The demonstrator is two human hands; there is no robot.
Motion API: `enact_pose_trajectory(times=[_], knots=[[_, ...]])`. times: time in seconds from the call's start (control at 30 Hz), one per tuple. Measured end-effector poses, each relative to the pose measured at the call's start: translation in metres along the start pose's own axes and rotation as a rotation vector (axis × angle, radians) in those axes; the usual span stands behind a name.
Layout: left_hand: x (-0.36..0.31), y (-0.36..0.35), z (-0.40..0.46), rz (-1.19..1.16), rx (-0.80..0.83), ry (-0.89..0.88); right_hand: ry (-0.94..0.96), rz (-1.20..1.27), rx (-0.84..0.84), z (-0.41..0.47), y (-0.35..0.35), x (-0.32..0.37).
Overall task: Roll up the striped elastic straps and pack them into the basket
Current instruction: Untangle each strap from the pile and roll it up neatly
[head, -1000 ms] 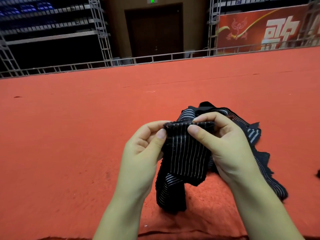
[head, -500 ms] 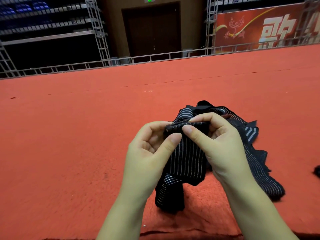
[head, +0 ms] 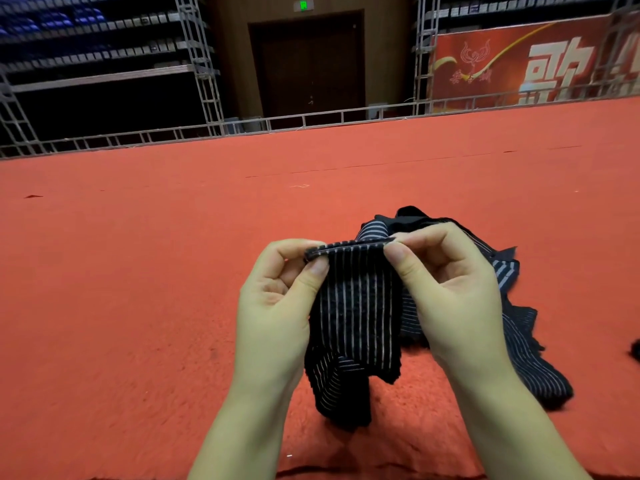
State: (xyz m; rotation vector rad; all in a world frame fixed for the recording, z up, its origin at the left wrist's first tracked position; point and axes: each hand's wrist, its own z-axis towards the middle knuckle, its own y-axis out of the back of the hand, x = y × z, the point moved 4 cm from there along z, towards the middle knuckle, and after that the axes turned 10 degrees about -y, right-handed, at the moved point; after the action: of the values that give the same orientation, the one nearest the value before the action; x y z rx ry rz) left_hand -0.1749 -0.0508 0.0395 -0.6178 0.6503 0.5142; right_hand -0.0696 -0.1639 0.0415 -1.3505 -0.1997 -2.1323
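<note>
Head view: the left hand (head: 277, 306) and right hand (head: 450, 292) each pinch, thumb against fingers, one end of the folded top edge of a black elastic strap with thin white stripes (head: 356, 306). The strap hangs between them above the orange-red carpet (head: 121, 289), hiding part of a heap of further striped straps (head: 519, 327). Beyond stand a metal truss rail (head: 311, 119), a dark door (head: 306, 64) and a red banner (head: 519, 67).

Red carpet (head: 138, 289) carries heap of striped straps (head: 519, 327); small dark item (head: 634, 353) at right edge.
</note>
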Motion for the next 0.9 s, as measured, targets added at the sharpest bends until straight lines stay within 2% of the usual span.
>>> enact_pose_trajectory(times=[0.1, 0.3, 0.4, 0.47, 0.53, 0.6, 0.67, 0.8, 0.9], knots=[[0.002, 0.003, -0.001, -0.005, 0.01, 0.013, 0.016, 0.017, -0.025, -0.001, 0.0, 0.001], [0.008, -0.002, 0.0, -0.017, 0.109, 0.16, 0.048, 0.073, -0.031, 0.001, -0.006, -0.001], [0.006, -0.006, 0.011, -0.011, 0.05, 0.124, 0.042, 0.102, 0.017, 0.006, -0.009, -0.009], [0.003, -0.006, 0.028, -0.044, -0.004, 0.098, 0.001, 0.13, 0.11, 0.008, -0.007, -0.021], [-0.001, -0.002, 0.049, -0.074, -0.053, 0.079, -0.089, 0.021, 0.229, 0.007, -0.005, -0.037], [-0.005, -0.001, 0.071, -0.081, -0.062, 0.062, -0.141, -0.248, 0.328, 0.002, -0.007, -0.057], [-0.008, -0.003, 0.088, -0.089, -0.057, 0.053, -0.122, -0.421, 0.327, 0.0, -0.01, -0.072], [-0.011, -0.005, 0.112, -0.109, -0.06, 0.017, -0.203, -0.225, 0.289, 0.006, -0.004, -0.075], [-0.014, -0.004, 0.121, -0.114, -0.069, 0.017, -0.308, -0.084, 0.353, 0.007, 0.0, -0.069]])
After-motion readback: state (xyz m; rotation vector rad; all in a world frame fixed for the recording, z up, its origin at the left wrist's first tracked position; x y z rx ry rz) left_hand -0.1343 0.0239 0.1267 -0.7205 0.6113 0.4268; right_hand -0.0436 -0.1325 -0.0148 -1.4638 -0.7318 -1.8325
